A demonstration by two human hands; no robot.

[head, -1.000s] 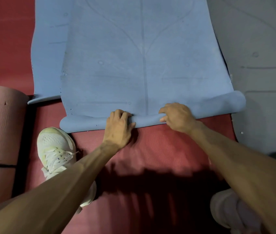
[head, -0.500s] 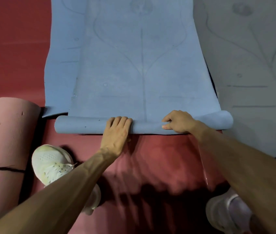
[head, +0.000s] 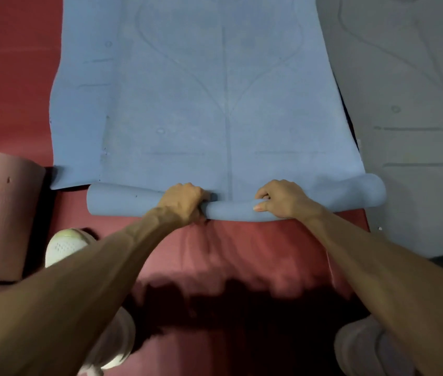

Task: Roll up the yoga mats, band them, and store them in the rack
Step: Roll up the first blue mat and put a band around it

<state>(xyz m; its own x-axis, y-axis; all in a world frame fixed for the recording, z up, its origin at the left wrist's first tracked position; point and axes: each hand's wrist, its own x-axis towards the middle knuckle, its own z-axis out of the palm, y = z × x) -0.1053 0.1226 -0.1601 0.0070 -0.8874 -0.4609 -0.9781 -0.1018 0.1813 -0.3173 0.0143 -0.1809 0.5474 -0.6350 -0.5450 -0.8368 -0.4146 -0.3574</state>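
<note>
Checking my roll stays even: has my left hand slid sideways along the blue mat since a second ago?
No. The left hand still grips just left of the centre line printed on the blue mat; only its fingers have curled over the roll.

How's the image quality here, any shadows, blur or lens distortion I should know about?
Head view: a heavy shadow darkens the red mat near the bottom; the blue mat is evenly lit, without glare; its side edges bow from the wide lens; the frame is slightly soft.
</note>
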